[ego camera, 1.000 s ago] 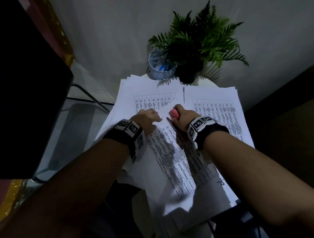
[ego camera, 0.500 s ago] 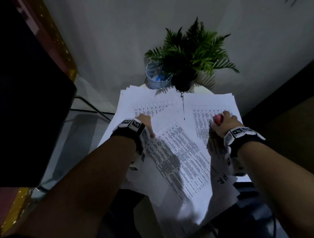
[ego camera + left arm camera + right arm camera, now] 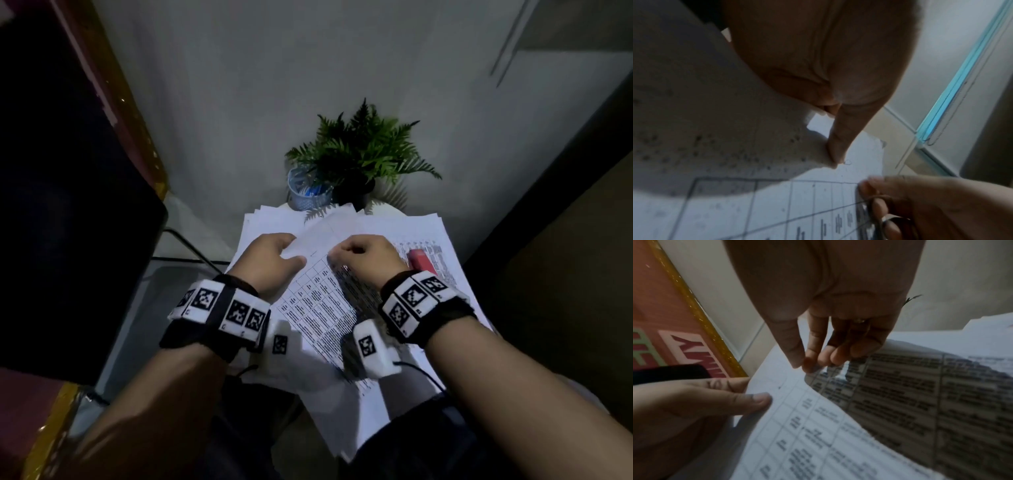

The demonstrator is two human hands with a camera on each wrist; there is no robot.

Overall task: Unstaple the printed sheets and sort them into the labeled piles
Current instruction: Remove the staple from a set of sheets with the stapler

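Note:
A set of printed sheets (image 3: pixel 318 308) with a table of text lies slanted across the two paper piles. My left hand (image 3: pixel 294 253) holds its top left corner, thumb (image 3: pixel 836 146) pressed on top beside a small bent wire that looks like a staple (image 3: pixel 847 161). My right hand (image 3: pixel 337 257) pinches the top edge of the upper sheet (image 3: pixel 900 394) between thumb and fingertips (image 3: pixel 807 365), and that sheet curls up off the one below. A pink staple remover (image 3: pixel 423 262) lies on the right pile (image 3: pixel 424 229), just right of my right hand.
The left pile (image 3: pixel 267 222) reaches the small white table's (image 3: pixel 383 202) left edge. A mesh pen cup (image 3: pixel 305 195) and a potted fern (image 3: pixel 359 154) stand at the back by the wall. A large black object (image 3: pixel 68 205) fills the left side.
My right hand has let go of the pink staple remover on the right pile and come back left to the sheets' top edge. My left hand stays on the corner.

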